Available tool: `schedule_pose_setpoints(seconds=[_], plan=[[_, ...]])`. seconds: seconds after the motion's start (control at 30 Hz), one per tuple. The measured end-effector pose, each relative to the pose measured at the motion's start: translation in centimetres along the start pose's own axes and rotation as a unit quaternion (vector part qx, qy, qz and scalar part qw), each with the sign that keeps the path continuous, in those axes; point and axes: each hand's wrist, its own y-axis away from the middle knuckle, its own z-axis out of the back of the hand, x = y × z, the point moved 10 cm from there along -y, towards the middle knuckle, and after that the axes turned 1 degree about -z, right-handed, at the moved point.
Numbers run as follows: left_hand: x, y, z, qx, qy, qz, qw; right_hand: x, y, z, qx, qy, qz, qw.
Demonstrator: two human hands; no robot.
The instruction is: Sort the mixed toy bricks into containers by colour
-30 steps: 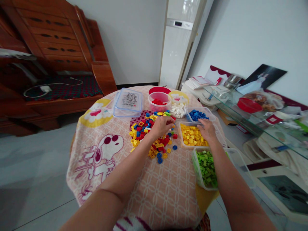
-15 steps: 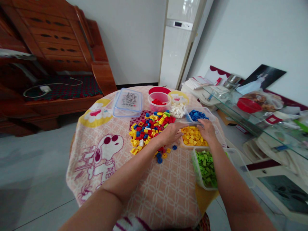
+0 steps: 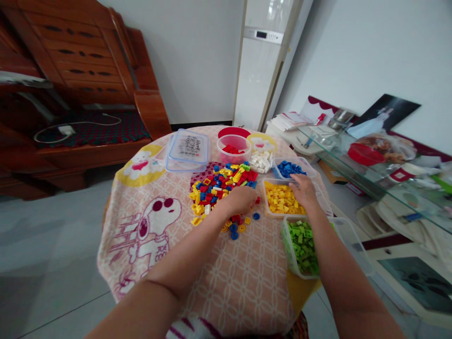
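My left hand [image 3: 243, 199] is over the right side of a mixed pile of toy building bricks [image 3: 219, 184], in red, yellow, blue and white. Its fingers are curled together, and what they hold, if anything, is hidden. A red brick [image 3: 257, 200] shows right by the fingertips. At the right rim of a clear box of yellow bricks [image 3: 282, 198] rests my right hand [image 3: 304, 189], its fingers apart and nothing visible in them. Beyond it stands a box of blue bricks [image 3: 287, 168]. Green bricks [image 3: 299, 242] fill a nearer box, partly behind my right forearm.
A round tub of red bricks [image 3: 233, 149] stands at the back beside a heap of white bricks [image 3: 261, 161]. Clear lidded boxes [image 3: 188, 150] lie at the back left. A patterned cloth [image 3: 226, 278] covers the round table. To the right is a cluttered glass shelf [image 3: 381, 174].
My left hand has moved left, from the yellow box's left edge to over the mixed pile, uncovering that edge. My right hand has stayed nearly still.
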Motion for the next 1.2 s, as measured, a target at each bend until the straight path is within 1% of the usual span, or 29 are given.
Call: schedule_pose_setpoints(seconds=[0.07,0.17,0.27,0.37,0.5,0.7,0.77,0.83,0.9,0.97,1.03,1.1,1.13,1.2], plan=[[-0.5,0.1,0.0,0.001,-0.024,-0.012,1.000,0.0,0.0,-0.1,0.005,0.002,-0.003,1.000],[-0.2,0.0,-0.2,0.009,-0.044,-0.002,0.999,0.0,0.0,-0.1,0.009,0.008,-0.006,1.000],[0.5,-0.2,-0.1,0.000,-0.025,0.013,1.000,0.1,-0.1,-0.2,0.009,0.006,-0.004,1.000],[0.8,-0.4,0.2,-0.020,0.003,0.007,1.000,0.1,-0.1,-0.2,0.011,0.004,-0.003,1.000],[0.2,-0.5,-0.3,-0.012,0.023,-0.018,1.000,0.2,-0.1,-0.1,0.009,0.010,0.001,1.000],[-1.0,-1.0,-1.0,-0.041,-0.010,-0.033,0.999,0.3,-0.1,0.0,-0.004,0.020,0.007,1.000],[-1.0,-1.1,-1.1,-0.037,-0.018,-0.037,0.998,0.2,0.0,0.0,-0.007,0.021,0.005,1.000],[-0.5,-1.1,-0.8,-0.039,-0.022,-0.031,0.999,0.2,0.0,0.0,-0.009,0.018,0.005,1.000],[0.3,-1.2,0.2,-0.063,-0.005,-0.012,0.998,0.2,0.0,0.0,-0.008,0.015,0.006,1.000],[1.0,-1.1,1.6,-0.112,0.034,0.011,0.993,0.2,0.0,-0.1,-0.004,0.014,0.006,1.000],[1.1,-1.1,2.6,-0.159,0.077,0.023,0.984,0.2,0.0,-0.1,0.001,0.013,0.005,1.000],[0.6,-1.1,2.8,-0.184,0.102,0.030,0.977,0.2,-0.1,-0.2,0.005,0.009,0.002,1.000],[0.2,-1.1,2.5,-0.185,0.109,0.032,0.976,0.2,-0.1,-0.2,0.007,0.006,0.000,1.000],[-0.6,-1.3,1.5,-0.169,0.118,0.033,0.978,0.1,-0.2,0.0,0.006,-0.005,-0.008,1.000]])
